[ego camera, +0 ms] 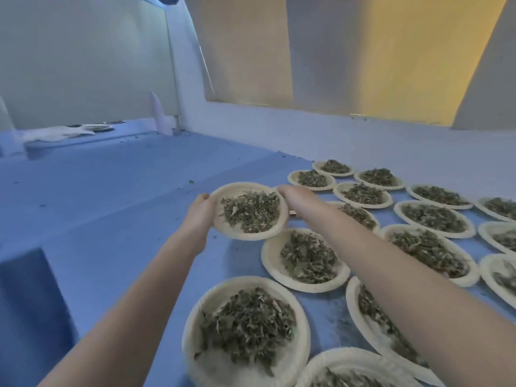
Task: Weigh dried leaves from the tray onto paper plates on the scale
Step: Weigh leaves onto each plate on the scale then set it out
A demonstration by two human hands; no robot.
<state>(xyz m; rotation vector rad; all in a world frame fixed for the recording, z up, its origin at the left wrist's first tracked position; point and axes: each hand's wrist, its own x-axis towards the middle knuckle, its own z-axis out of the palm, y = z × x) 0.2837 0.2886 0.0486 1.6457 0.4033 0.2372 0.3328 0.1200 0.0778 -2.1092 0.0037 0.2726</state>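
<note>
Nearest the camera, a paper plate (245, 331) heaped with dried leaves (248, 322) lies on the blue table (117, 236). Further filled plates lie to its right, one of them partly hidden under the right forearm (413, 289). Just beyond the nearest plate lies a second filled plate (305, 259).

Beyond that, both arms reach forward and hold one filled plate, the held plate (248, 211), between them. Its near edge overlaps the second filled plate in this view. The left hand (202, 212) grips its left rim, fingers curled under the edge. The right hand (297, 199) grips the right rim, fingers wrapped around the far side. The held plate is tilted slightly toward the camera, and its leaves (251, 212) sit in a loose pile at the centre.

To the right and farther back, rows of filled plates (435, 219) cover the table up to the pale ledge (363, 146) below the window (349, 51). Loose leaf crumbs (191, 181) are scattered on the bare table to the left.

At the far left, a small stack of plates (97, 127) and a white cloth (55, 134) lie near the wall. No scale or tray is visible.
</note>
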